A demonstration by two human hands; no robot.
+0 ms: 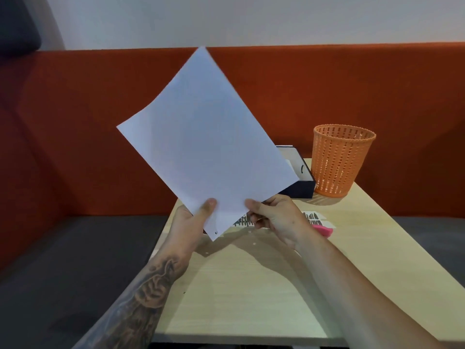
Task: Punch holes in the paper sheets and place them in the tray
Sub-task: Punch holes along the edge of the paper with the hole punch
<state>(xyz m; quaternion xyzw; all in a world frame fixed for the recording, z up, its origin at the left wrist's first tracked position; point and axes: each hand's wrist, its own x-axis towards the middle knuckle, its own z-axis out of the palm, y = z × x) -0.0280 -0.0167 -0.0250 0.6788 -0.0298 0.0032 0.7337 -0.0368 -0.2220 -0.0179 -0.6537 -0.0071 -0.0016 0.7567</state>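
A white paper sheet (203,142) is held up in the air, tilted like a diamond, above the far part of the table. A punched hole shows near its lowest corner. My left hand (193,220) pinches its lower left edge with the thumb on the front. My right hand (274,217) grips the lower right edge. Behind the sheet stands a dark blue tray (302,182) with white paper inside, mostly hidden. A pink object (324,231), perhaps the hole punch, peeks out behind my right wrist.
An orange mesh basket (343,159) stands at the table's far right. A printed sheet (314,217) lies flat behind my right hand. Small paper dots are scattered on the light wooden table (251,298). A red sofa back (75,122) rises beyond the table.
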